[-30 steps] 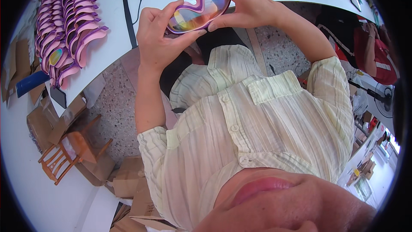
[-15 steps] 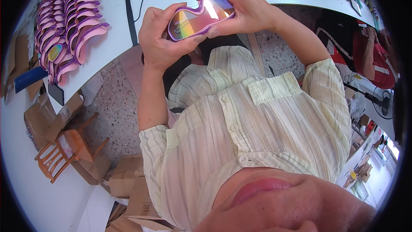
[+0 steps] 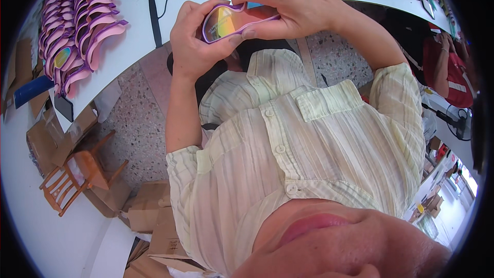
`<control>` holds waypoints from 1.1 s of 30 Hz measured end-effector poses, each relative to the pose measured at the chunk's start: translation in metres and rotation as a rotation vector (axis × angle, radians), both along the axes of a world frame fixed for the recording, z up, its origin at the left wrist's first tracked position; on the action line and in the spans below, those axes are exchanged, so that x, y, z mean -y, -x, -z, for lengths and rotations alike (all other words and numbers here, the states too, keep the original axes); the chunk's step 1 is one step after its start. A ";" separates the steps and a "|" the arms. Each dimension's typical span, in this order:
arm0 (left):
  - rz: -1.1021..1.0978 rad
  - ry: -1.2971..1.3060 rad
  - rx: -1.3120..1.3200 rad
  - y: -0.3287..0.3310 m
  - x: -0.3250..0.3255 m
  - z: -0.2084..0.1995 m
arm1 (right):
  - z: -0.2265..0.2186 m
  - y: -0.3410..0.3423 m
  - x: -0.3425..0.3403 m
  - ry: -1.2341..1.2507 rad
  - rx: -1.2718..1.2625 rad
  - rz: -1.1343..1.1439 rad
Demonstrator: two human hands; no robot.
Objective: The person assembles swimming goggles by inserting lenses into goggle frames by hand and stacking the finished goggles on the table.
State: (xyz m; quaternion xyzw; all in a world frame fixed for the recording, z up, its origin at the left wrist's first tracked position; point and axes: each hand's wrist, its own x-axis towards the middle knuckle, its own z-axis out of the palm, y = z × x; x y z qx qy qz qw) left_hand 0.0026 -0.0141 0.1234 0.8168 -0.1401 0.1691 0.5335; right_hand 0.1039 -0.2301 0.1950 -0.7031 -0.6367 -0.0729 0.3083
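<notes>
Between my two hands, over the near edge of the white table, are goggles (image 3: 226, 22) with a purple rim and a shiny rainbow-tinted lens. My left hand (image 3: 198, 36) grips their left end, thumb along the lower rim and fingers at the top. Around the right end my right hand (image 3: 288, 7) is closed, its thumb at the lower rim close to the left thumb. The right fingers cover much of that side of the lens. Rows of pink and purple goggle frames (image 3: 95, 15) are stacked at the table's far left; one near the front shows a rainbow lens.
A black strap (image 3: 154, 10) with a thin cord lies on the white table (image 3: 131, 46). A dark phone (image 3: 64, 107) and a blue object (image 3: 33, 91) sit at its left corner. A wooden chair (image 3: 85, 175) and cardboard boxes (image 3: 149, 208) stand below. A person in red (image 3: 453, 80) is at right.
The goggles have tilted, so the lens reflection has shifted. My right hand has moved slightly left and down across the lens, covering more of its right side.
</notes>
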 end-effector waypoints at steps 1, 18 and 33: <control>0.038 0.033 -0.047 0.000 0.001 -0.001 | 0.001 -0.001 -0.001 -0.014 -0.011 -0.015; 0.011 0.062 -0.153 -0.007 0.002 0.018 | 0.017 0.007 0.006 0.172 -0.407 0.175; -0.205 -0.293 0.009 0.008 -0.020 -0.001 | 0.019 0.016 0.020 0.104 -0.424 0.356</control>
